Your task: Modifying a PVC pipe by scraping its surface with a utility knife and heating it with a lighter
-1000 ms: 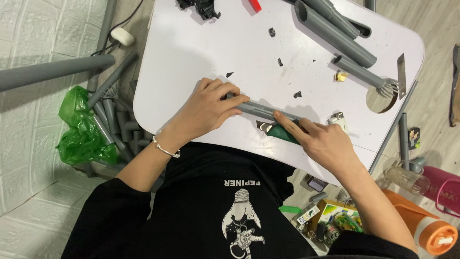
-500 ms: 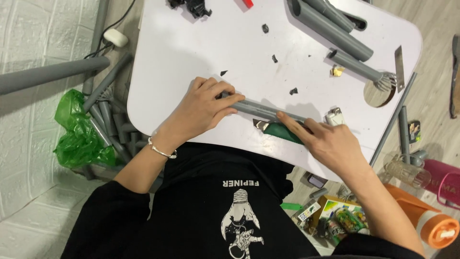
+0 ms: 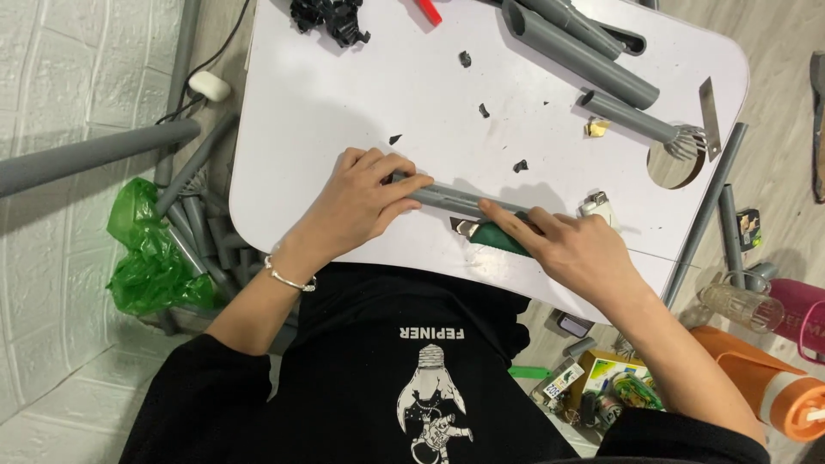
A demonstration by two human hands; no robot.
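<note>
The left hand [image 3: 365, 199] presses down on 1 end of a thin grey plastic pipe [image 3: 460, 201] lying flat near the front edge of the white table [image 3: 344, 94], fingers curled over it. The right hand [image 3: 571, 249] grips a green-handled utility knife [image 3: 491, 236] against the same pipe, index finger stretched along it, the metal tip showing just beside the pipe. The likely trouble is a slip: the round pipe could roll under the blade, and the left fingers sit on the pipe in line with the knife. Black plastic scraps [image 3: 519, 165] nearby and larger grey pipes [image 3: 577, 53] at the far side stay well apart.
</note>
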